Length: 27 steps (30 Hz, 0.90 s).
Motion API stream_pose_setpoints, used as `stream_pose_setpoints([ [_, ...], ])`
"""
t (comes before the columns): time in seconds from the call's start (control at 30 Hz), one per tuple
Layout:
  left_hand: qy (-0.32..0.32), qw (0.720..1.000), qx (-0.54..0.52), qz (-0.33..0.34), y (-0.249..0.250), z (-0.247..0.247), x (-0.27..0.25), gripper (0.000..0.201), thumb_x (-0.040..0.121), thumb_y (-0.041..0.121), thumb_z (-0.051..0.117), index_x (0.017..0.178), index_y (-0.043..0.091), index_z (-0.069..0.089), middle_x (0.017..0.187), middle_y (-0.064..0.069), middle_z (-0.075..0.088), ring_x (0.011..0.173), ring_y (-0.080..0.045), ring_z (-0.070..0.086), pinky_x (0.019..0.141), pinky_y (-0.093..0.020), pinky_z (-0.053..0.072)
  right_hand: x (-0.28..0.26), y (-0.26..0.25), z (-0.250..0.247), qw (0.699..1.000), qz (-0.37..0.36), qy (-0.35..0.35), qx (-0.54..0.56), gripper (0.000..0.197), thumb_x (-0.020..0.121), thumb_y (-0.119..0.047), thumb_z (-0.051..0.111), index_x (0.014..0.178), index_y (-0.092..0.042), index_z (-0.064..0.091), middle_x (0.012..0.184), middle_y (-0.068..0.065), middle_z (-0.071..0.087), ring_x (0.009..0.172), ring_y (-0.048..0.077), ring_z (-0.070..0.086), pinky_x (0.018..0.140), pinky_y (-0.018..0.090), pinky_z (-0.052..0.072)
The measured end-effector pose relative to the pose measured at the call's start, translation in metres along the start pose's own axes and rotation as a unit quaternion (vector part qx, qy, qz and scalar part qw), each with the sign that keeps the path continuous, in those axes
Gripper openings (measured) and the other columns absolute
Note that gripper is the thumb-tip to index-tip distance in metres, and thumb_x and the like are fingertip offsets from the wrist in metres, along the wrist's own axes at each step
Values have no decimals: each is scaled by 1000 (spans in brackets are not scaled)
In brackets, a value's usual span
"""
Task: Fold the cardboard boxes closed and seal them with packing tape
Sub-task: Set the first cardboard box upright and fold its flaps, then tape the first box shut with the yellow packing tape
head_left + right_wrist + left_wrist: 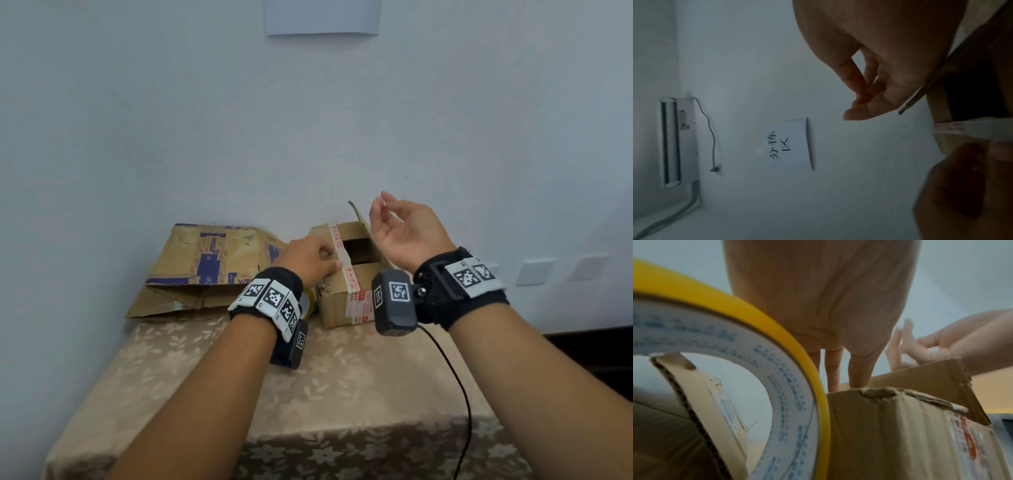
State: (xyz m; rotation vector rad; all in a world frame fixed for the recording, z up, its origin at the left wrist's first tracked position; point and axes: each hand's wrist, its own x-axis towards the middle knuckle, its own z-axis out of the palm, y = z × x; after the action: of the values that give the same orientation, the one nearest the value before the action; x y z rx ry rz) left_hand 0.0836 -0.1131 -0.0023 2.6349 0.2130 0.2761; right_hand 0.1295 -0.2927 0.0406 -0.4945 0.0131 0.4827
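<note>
A small cardboard box (pixel 339 305) stands at the back of the table, with a strip of white tape printed in red (pixel 342 255) running across its top and down its front. The top still gapes on the right, where one flap (pixel 359 217) stands up. My left hand (pixel 308 260) presses on the box's left top flap beside the tape; its fingers (pixel 859 369) reach straight down onto the cardboard. My right hand (pixel 400 229) hovers above the box's right side, loosely curled and empty. A yellow tape roll (pixel 310 301) stands on the table against the box's left side, under my left wrist.
A larger flattened cardboard box (pixel 205 267) with blue print leans against the wall at the left. The table has a floral cloth (pixel 342 394). A black cable (pixel 455 377) trails from my right wrist. Wall sockets (pixel 534 270) sit at the right, and a paper sign (pixel 322 17) hangs above.
</note>
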Motion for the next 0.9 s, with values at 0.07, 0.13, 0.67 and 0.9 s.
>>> stream_pose_setpoints([
  [0.07,0,1000,0,6,0,-1,0,43,95,40,68,132,19,63,137,-2,61,124,-19,57,95,-29,42,5,8,-9,998,19,37,-55,27,96,4,54,121,-1,64,117,14,66,96,26,70,84,34,62],
  [0.13,-1,1000,-6,8,-2,-3,1,45,93,40,71,132,19,63,137,-1,61,124,-18,57,99,-30,44,10,16,-16,992,44,57,-106,27,98,-1,54,123,-3,62,119,16,69,109,31,68,99,44,56],
  [0.67,36,993,-115,0,-19,-36,-11,26,88,40,76,107,23,74,106,6,73,102,-9,67,86,-30,54,15,35,-19,977,22,40,-210,17,100,-5,53,112,-3,65,113,16,71,112,27,68,107,37,50],
  [0.9,-44,996,-74,-38,-34,-56,-16,35,88,40,77,115,20,71,106,2,72,97,-14,69,81,-31,58,16,45,-14,965,-49,39,-254,20,98,-1,53,111,-2,67,108,15,73,107,25,70,91,30,56],
])
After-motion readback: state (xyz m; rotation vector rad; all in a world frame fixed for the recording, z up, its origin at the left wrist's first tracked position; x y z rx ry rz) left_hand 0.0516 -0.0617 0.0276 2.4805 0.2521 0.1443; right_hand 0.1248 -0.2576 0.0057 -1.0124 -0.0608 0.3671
